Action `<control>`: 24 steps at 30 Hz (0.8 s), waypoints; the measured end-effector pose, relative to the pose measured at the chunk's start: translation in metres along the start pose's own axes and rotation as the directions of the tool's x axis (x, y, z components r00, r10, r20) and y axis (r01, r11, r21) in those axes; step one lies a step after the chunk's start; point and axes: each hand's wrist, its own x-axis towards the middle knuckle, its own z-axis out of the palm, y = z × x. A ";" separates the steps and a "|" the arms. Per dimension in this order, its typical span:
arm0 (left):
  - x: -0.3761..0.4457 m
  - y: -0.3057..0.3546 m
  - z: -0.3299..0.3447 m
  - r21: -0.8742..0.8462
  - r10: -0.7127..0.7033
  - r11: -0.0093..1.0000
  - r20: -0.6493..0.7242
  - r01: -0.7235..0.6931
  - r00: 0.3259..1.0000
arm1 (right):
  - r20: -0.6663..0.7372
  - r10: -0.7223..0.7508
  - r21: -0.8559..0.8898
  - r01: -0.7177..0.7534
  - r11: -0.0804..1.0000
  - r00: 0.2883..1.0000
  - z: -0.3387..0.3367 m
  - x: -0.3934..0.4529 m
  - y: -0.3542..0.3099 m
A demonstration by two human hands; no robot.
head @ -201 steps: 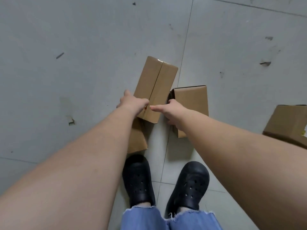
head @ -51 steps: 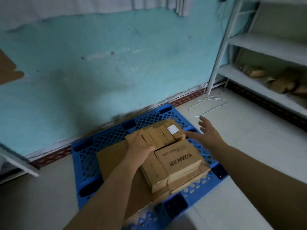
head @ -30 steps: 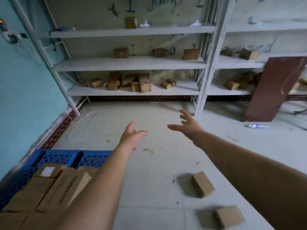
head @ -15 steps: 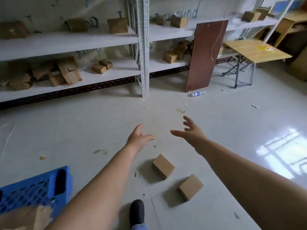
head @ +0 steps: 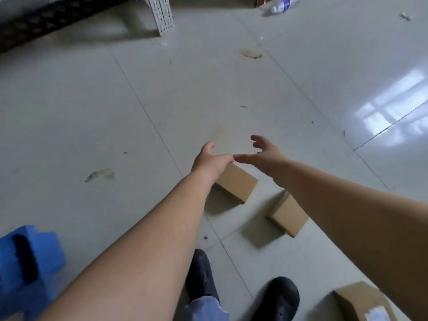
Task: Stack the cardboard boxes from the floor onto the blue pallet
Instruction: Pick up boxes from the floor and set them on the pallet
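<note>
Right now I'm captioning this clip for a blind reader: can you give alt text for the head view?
Both bare hands, the left hand and right hand, reach out open and empty above a cardboard box on the pale tiled floor. A second box and a labelled box lie nearby, and the blue pallet corner shows at lower left.

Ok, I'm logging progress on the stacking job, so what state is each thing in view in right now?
left hand: open, empty, reaching out above the floor.
right hand: open, fingers spread, empty.
nearest-to-hands box: closed, lying on the floor, partly hidden by the left hand.
second box: closed, on the floor, partly behind the right forearm.
labelled box: closed, on the floor at bottom right.
blue pallet: only a corner shows.
</note>
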 end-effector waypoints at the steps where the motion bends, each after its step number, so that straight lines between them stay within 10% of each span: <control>1: 0.026 -0.022 0.014 -0.013 -0.031 0.999 0.002 0.031 1.000 | 0.002 0.016 -0.029 -0.016 0.999 1.000 0.009 0.026 0.025; 13: 0.219 -0.208 0.148 -0.121 -0.434 0.892 0.044 0.436 0.900 | -0.024 0.222 -0.460 -0.208 0.863 0.975 0.068 0.217 0.245; 24: 0.212 -0.188 0.146 -0.281 -0.461 0.819 0.198 0.501 0.865 | 0.043 0.251 -0.347 -0.221 0.911 0.967 0.065 0.219 0.226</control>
